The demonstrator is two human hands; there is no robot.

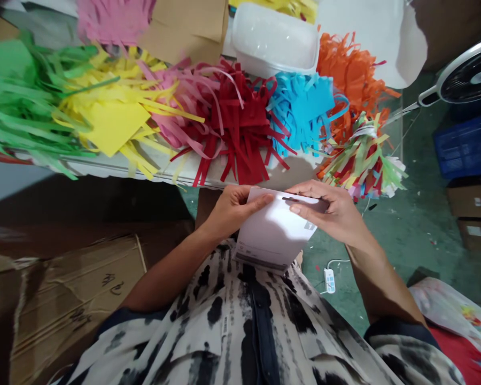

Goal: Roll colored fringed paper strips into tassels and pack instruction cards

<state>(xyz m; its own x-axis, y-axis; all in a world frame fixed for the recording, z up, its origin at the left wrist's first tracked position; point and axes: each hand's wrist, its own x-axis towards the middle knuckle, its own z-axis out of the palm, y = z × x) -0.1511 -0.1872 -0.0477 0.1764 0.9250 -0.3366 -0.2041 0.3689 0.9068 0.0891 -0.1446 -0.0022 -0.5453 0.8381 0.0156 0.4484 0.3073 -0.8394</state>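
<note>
Forearms (164,272) converge, left hand (234,211), right hand (328,211) pinching paper (274,235).

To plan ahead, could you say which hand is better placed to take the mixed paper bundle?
Probably the right hand: nearer the bundle than the left hand; both hold the card.

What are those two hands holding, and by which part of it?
A white paper sheet, gripped near its far edge: the left hand at one upper corner, the right hand at the other.
</note>
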